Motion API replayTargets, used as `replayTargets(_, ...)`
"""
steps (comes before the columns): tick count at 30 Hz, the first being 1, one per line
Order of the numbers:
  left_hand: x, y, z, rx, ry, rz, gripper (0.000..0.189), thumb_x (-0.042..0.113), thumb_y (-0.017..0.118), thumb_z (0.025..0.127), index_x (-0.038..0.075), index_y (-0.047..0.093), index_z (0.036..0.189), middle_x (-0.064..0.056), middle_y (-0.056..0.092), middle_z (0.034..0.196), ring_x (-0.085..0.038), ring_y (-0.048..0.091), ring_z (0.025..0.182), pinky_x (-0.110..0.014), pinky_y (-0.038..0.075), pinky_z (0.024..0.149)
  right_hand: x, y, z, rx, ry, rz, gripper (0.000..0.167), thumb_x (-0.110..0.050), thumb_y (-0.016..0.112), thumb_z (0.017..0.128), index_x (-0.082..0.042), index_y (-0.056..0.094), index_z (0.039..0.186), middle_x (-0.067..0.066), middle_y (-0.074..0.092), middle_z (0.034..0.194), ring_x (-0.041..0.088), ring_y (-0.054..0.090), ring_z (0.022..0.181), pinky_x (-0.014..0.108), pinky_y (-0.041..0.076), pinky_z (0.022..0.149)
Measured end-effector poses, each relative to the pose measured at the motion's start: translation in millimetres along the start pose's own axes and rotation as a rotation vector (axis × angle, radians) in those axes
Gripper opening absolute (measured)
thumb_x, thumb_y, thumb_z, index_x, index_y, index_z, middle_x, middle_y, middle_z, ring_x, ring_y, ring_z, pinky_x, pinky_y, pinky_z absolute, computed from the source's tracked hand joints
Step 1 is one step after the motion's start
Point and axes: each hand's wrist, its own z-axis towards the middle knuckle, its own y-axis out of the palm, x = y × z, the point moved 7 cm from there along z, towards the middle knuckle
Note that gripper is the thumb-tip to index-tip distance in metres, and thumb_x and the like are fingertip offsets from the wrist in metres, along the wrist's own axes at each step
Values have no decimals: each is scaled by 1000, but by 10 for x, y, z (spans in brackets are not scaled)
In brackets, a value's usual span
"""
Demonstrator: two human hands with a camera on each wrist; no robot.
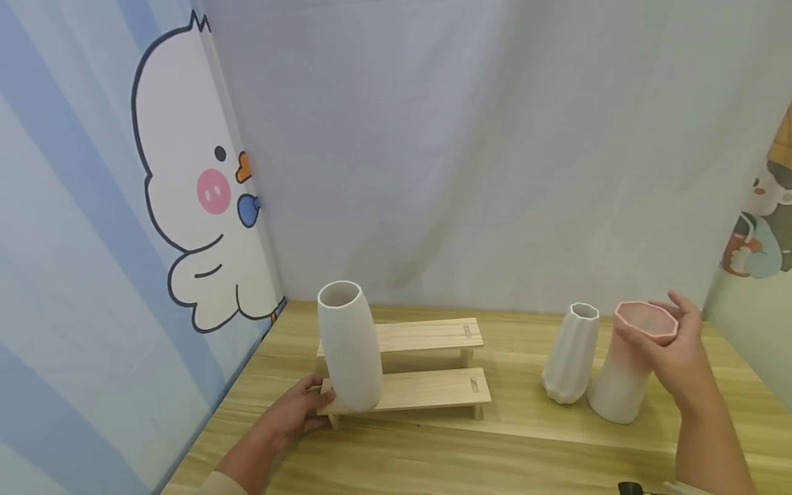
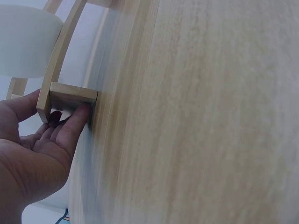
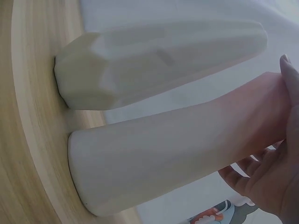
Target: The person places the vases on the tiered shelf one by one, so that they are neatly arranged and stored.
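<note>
My left hand (image 1: pixel 301 411) grips the left end of a low wooden stand (image 1: pixel 427 390), thumb at the plank and fingers underneath by the leg (image 2: pixel 72 93). On that front plank, near its left end, stands a tall white vase (image 1: pixel 354 350), upright. At the right, my right hand (image 1: pixel 677 347) holds a pink-and-white vase (image 1: pixel 621 378) around its pink upper part, just below the angular rim. The base of this vase appears to rest on the table. Close to its left is a ribbed white vase (image 1: pixel 570 357), upright and untouched.
A second wooden plank (image 1: pixel 427 336) on legs lies behind the front one. Both stand on a wood-grain table (image 1: pixel 433 450). A pale curtain (image 1: pixel 495 151) hangs behind, and a blue-striped printed cloth (image 1: pixel 80 275) borders the left. A small black object (image 1: pixel 630 488) shows at the bottom edge.
</note>
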Motion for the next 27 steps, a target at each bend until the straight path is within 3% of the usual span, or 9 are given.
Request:
replayTargets(5,8,3,9,-6,0,-4,58,31,61,98,-1,36,139,-17,56,131,-23,63,109,-43,52,96,1,2,-11,15,4,16,96,-24,68,93,-29,-4,156,6,28,147,9,40,119,1,39,79)
replayTargets(13,2,1,14,-14,-3,-6,58,32,61,97,-1,37,138,-16,56,132,-23,63,109,-43,52,96,30,17,-3,-1,77,-13,90,-32,66,93,-30,3,158,23,27,147,19,43,116,4,40,73)
replayTargets(19,-12,2,18,-23,-5,-2,58,33,61,97,0,37,138,-16,56,132,-23,62,111,-44,51,97,10,17,-17,1,72,9,69,-31,67,93,-22,26,149,-2,43,122,-2,46,98,8,46,72)
replayTargets(22,-17,4,22,-27,-8,-8,58,33,61,98,0,36,139,-16,56,132,-23,62,110,-44,51,97,8,24,-18,1,74,26,66,-30,67,94,-21,27,146,-10,41,118,-1,47,98,8,47,72)
replayTargets(27,-14,-3,26,-30,-4,-16,57,31,60,98,-1,35,139,-17,54,133,-23,62,110,-43,52,96,24,35,3,11,88,50,67,-29,67,94,-20,26,146,-12,41,117,0,47,98,9,48,72)
